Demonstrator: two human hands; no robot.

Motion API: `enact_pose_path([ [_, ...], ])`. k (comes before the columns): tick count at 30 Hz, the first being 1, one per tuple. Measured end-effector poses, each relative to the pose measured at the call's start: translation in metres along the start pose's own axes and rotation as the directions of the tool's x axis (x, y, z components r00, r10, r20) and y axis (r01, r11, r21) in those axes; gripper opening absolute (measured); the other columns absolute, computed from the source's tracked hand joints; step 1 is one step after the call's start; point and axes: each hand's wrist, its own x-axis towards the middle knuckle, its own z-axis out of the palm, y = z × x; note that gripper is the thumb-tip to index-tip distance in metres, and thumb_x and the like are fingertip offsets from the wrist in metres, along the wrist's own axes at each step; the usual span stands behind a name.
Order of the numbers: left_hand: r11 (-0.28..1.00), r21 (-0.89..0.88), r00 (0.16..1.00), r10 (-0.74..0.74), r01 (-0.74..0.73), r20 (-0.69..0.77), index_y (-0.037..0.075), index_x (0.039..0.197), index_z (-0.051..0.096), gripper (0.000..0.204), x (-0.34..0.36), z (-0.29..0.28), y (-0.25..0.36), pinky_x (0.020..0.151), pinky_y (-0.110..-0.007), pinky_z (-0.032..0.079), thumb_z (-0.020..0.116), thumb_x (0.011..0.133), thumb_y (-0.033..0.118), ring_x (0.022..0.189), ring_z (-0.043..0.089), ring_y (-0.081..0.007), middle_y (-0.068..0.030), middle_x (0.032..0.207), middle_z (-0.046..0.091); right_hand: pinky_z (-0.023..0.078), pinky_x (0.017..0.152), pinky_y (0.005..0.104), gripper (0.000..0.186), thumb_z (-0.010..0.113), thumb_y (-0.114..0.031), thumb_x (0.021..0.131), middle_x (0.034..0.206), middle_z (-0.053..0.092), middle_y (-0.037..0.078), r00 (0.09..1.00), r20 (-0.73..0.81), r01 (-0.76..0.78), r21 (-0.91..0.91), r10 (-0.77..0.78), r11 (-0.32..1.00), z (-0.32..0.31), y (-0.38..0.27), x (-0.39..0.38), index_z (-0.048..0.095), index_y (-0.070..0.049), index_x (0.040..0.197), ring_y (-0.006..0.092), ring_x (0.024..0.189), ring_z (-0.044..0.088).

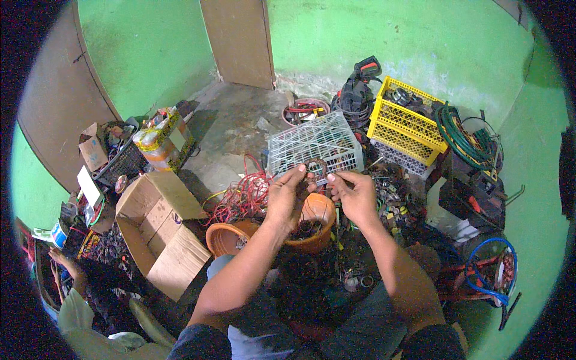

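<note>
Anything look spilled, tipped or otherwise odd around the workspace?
Two things. The red wire sprawls in a loose tangle, unlike the coiled green hose at right. Near it, one orange pot seems tipped, its mouth facing sideways rather than straight up. Whether anything spilled from it, I can't tell.

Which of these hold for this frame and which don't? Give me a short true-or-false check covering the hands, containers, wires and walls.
1. The left hand and right hand are close together, at a small dark curved piece. True.
2. The open cardboard box is to the right of both hands. False: the cardboard box is to their left.
3. The yellow crate has things in it. True.
4. The wire tangle near the orange pots is mostly blue. False: the wire tangle is mostly red.
5. The walls are white. False: the walls are green.
</note>
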Motion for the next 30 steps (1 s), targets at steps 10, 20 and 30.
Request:
enact_pose_path([
  [10, 0.992, 0.025, 0.991, -0.123, 0.122, 0.049, 0.0, 0.104, 0.068, 0.022, -0.015, 0.006, -0.002, 0.071, -0.025, 0.058, 0.068, 0.093, 0.019, 0.076, 0.064, -0.0134, -0.007, 0.091, 0.069, 0.05, 0.058, 0.0268, 0.017, 0.072, -0.018, 0.089, 0.075, 0.067, 0.003, 0.966, 0.104, -0.256, 0.282, 0.235, 0.925, -0.001, 0.003, -0.005, 0.07, -0.001, 0.092, 0.0102, 0.064, 0.061],
  [20, 0.984, 0.019, 0.983, -0.178, 0.178, 0.045, 0.001, 0.103, 0.068, 0.02, -0.009, 0.004, -0.011, 0.071, -0.025, 0.055, 0.064, 0.095, 0.018, 0.073, 0.06, -0.0118, -0.0044, 0.092, 0.068, 0.049, 0.072, 0.0306, 0.029, 0.064, -0.025, 0.094, 0.1, 0.067, 0.006, 0.81, 0.47, -0.586, 0.64, 0.35, 0.497, -0.009, -0.012, -0.012, 0.064, -0.003, 0.113, 0.0166, 0.088, 0.064],
  [30, 0.995, -0.081, 0.998, -0.06, 0.061, 0.01, -0.003, 0.102, 0.062, 0.018, -0.007, 0.003, -0.013, 0.079, -0.03, 0.061, 0.065, 0.094, 0.013, 0.084, 0.067, -0.0203, -0.0103, 0.097, 0.064, 0.052, 0.067, 0.0308, 0.027, 0.066, -0.011, 0.09, 0.098, 0.064, 0.005, 0.942, 0.07, -0.31, 0.554, 0.328, 0.773, -0.008, -0.017, -0.013, 0.061, -0.003, 0.115, 0.0163, 0.08, 0.063],
])
